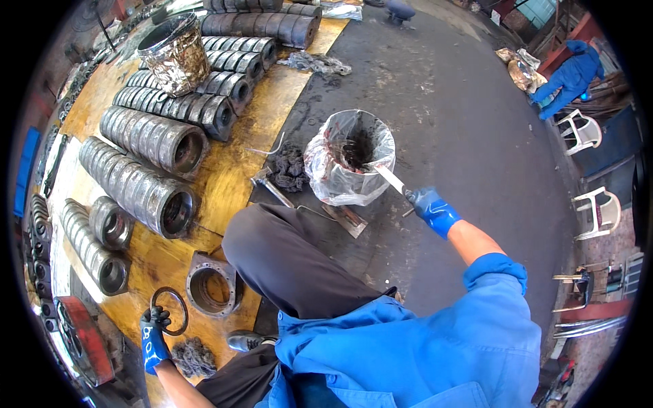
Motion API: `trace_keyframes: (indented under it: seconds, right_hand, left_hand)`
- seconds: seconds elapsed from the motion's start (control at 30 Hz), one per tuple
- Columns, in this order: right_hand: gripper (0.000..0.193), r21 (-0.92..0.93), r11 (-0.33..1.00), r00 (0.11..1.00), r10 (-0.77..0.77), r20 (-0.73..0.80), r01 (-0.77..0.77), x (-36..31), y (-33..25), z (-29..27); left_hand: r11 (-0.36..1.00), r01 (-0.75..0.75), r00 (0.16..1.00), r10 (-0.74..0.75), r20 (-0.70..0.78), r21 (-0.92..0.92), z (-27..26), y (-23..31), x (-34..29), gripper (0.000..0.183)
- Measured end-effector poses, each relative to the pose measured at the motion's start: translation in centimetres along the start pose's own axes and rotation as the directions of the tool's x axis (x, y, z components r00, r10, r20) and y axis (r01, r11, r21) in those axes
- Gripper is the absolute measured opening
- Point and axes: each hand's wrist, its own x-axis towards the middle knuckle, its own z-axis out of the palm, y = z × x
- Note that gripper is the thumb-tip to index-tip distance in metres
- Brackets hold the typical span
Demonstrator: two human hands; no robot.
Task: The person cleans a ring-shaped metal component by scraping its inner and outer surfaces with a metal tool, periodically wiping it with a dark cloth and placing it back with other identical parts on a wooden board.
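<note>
My left hand (156, 336), in a blue glove with dark, soiled fingers, grips a thin dark ring (186, 314) by its near side. Just to the right of the ring, a square metal housing (193, 297) with a round bore lies on the yellow board. My right hand (436, 212), gloved in blue, is closed around the handle end of a flat whitish scraper (390, 179). The scraper's far end reaches over the rim of a bucket lined with clear plastic (348, 190). Dark grease (359, 149) fills part of this bucket; the scraper's tip is hard to make out there.
Rows of metal rings (136, 180) line the yellow board (231, 178), where a stained bucket (175, 64) also stands. A hammer-like tool (275, 193), dark rags (289, 166) and a flat blade (350, 221) lie by the lined bucket. White chairs (581, 132) and a person in blue (571, 75) are far right.
</note>
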Motion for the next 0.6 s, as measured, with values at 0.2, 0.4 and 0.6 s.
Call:
trace_keyframes:
  seconds: [0.2,0.4,0.6]
  right_hand:
    - [0.029,0.027,0.995,0.995,0.098,0.013,-0.098,-2.9,2.6,-2.6]
    - [0.038,0.889,-0.416,0.686,0.592,0.423,-0.190,1.4,1.9,1.3]
    - [0.050,0.426,-0.899,0.728,0.222,0.649,-0.106,2.7,-3.3,5.6]
  left_hand:
    - [0.997,-0.032,0.998,0.036,0.048,-0.068,-0.4,-0.3,0.7,0.022]
    - [0.979,-0.055,0.996,0.066,0.052,-0.195,-2.7,-2.8,3.7,0.033]
    - [0.773,-0.051,0.998,0.022,-0.053,-0.633,-7.0,-4.7,4.6,0.020]
